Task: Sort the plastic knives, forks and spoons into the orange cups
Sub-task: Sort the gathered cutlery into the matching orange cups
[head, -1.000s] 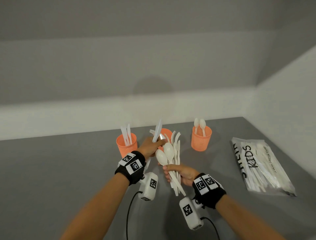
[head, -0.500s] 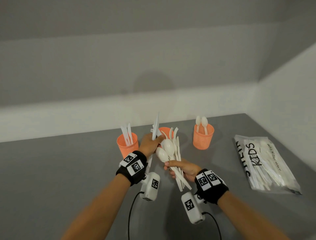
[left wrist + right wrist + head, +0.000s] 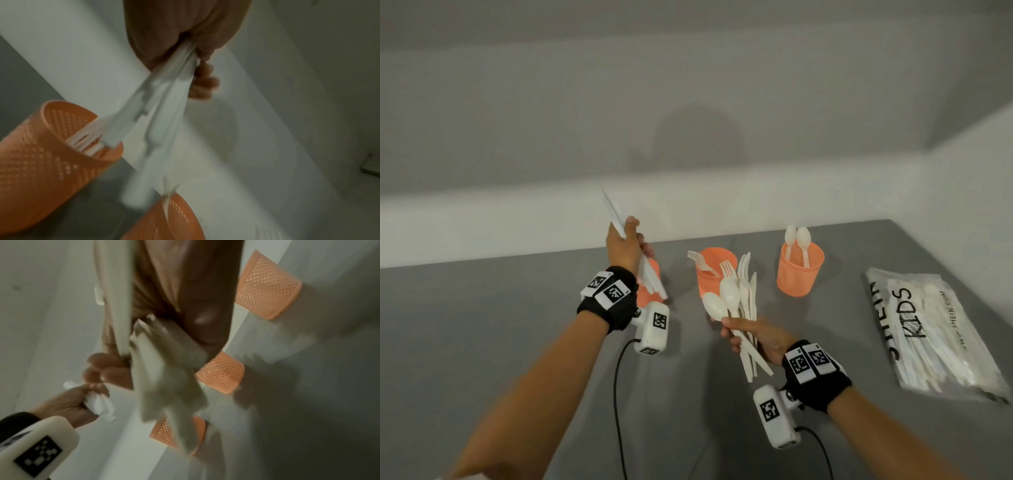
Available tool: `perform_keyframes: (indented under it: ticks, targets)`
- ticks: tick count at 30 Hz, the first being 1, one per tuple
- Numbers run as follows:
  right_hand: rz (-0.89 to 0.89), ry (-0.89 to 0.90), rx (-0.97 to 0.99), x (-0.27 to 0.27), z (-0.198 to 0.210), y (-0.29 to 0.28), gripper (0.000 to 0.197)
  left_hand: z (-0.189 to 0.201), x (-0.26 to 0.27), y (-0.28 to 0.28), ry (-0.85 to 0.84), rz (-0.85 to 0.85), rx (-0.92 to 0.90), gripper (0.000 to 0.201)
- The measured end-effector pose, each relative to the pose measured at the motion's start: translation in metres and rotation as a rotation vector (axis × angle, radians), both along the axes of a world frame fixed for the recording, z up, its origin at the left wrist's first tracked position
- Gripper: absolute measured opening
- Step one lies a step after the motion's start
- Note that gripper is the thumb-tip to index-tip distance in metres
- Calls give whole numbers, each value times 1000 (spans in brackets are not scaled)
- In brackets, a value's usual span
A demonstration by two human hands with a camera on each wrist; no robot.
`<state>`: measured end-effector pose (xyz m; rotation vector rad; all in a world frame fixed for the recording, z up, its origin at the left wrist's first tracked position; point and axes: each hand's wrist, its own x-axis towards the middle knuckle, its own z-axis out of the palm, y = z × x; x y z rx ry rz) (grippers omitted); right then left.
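Observation:
My left hand (image 3: 628,245) grips white plastic knives (image 3: 613,212) and holds them, blades up, just above the left orange cup (image 3: 649,291), which the hand mostly hides. The left wrist view shows the held knives (image 3: 170,91) over that cup (image 3: 51,154), with other knives inside. The middle cup (image 3: 714,270) holds forks, and the right cup (image 3: 799,270) holds two spoons. My right hand (image 3: 750,337) grips a fanned bundle of spoons, forks and knives (image 3: 736,301) in front of the middle cup. The same bundle (image 3: 164,361) appears blurred in the right wrist view.
A clear plastic bag (image 3: 935,329) printed "KIDS", with more white cutlery inside, lies on the grey table (image 3: 482,325) at the right. A white wall runs along the table's far edge and right side. Cables trail from both wrist cameras.
My left hand has left the bundle and moved left and up with the knives, over the left cup. My right hand keeps hold of the bundle, slightly lower and nearer.

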<state>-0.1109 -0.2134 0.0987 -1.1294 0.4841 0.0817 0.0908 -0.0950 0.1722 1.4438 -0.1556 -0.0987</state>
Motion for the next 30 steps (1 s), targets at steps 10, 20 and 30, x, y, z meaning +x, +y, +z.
perform_keyframes:
  ticks: [10, 20, 30]
  targets:
    - [-39, -31, 39, -3, -9, -14, 8, -10, 38, 3, -75, 277, 42, 46]
    - [-16, -65, -8, -4, -13, -33, 9, -85, 32, -4, -61, 174, 238, 31]
    - [-21, -39, 65, -9, -13, -33, 8, -62, -2, -2, -398, 255, 373, 33]
